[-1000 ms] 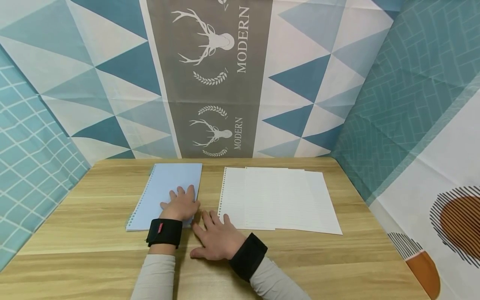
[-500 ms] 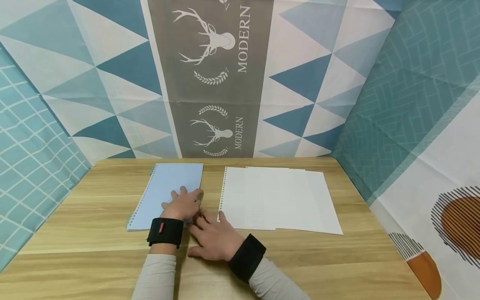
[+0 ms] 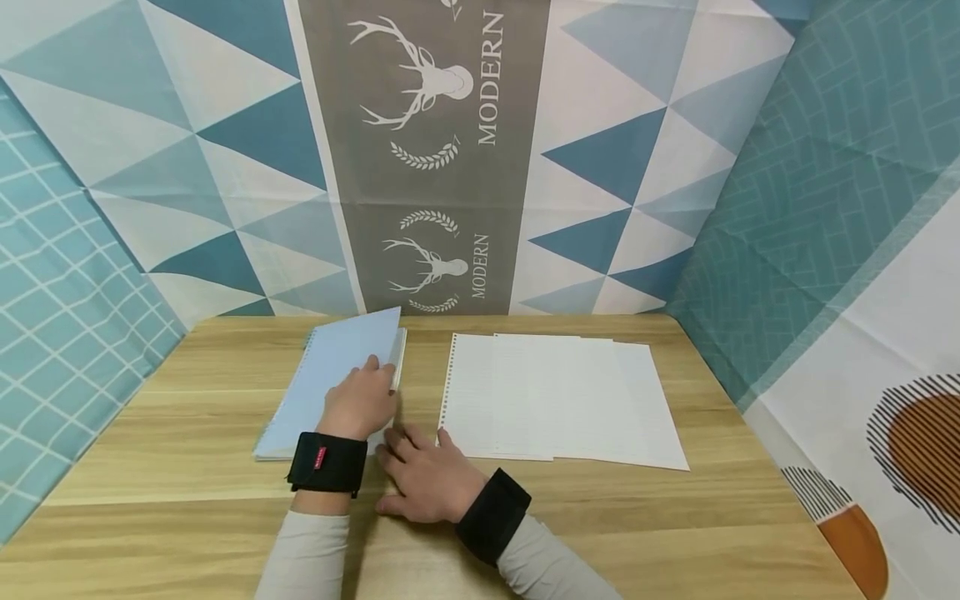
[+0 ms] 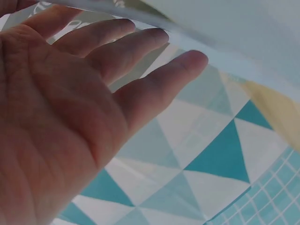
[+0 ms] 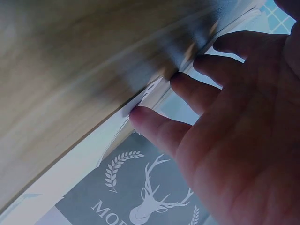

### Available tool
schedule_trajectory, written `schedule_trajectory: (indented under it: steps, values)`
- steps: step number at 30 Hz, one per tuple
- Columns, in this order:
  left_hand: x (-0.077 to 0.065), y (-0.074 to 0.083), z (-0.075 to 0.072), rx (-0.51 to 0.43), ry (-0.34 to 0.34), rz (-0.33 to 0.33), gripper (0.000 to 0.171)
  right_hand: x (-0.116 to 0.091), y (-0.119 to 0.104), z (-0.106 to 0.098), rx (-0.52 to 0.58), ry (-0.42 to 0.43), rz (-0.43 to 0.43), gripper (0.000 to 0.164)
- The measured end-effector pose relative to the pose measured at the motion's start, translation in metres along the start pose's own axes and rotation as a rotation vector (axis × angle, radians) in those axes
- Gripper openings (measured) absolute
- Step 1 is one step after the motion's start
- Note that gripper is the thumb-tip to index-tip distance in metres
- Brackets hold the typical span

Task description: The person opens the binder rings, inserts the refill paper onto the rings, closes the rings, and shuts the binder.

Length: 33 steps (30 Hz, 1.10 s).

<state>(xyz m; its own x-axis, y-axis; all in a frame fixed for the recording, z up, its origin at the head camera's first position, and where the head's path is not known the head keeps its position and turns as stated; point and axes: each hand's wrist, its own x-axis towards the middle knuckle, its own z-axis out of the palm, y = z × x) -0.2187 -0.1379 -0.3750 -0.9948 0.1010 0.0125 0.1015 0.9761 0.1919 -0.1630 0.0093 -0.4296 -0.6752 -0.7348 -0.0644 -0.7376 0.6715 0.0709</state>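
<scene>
A spiral notebook (image 3: 307,392) with a pale blue cover lies on the table's left half. My left hand (image 3: 358,404) pinches the right edge of the cover, which stands tilted up at its far right corner, white pages showing beneath. From below, the left wrist view has the fingers of my left hand (image 4: 70,103) reaching to the cover (image 4: 253,37); most of the thumb is out of sight there. My right hand (image 3: 431,479) rests on the table, fingertips at the notebook's near right corner. One of its fingertips touches the hole-punched edge of the loose sheets (image 3: 555,400).
The overlapping white lined sheets lie fanned out right of the notebook. Light wood grain covers the tabletop (image 3: 637,533). Patterned cloth (image 3: 420,167) hangs behind the table and along both sides.
My left hand has gone from lying spread on the cover to gripping its right edge, and the cover has risen on that side. My right hand has shifted slightly left toward the notebook.
</scene>
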Motion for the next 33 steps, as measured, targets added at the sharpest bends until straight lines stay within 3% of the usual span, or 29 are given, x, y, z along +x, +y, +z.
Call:
schedule_trajectory:
  steps: [6,14,17,24,33]
  values:
    - [-0.003,0.0,-0.007,0.015,0.004,0.026,0.039,-0.001,-0.001,-0.001,-0.022,0.007,0.002,0.07]
    - [-0.012,-0.013,-0.017,0.037,0.036,0.081,0.051,0.0,-0.002,0.001,-0.059,0.008,-0.005,0.073]
    - [-0.016,-0.018,-0.025,0.025,0.122,0.107,0.05,-0.001,-0.001,0.001,-0.066,0.003,-0.002,0.073]
    - [-0.024,-0.032,-0.047,0.003,0.395,0.162,0.041,0.0,-0.001,-0.001,-0.066,-0.003,0.004,0.074]
    - [-0.032,-0.065,-0.06,-0.057,0.607,0.098,0.031,-0.002,-0.002,0.0,-0.056,-0.004,0.001,0.074]
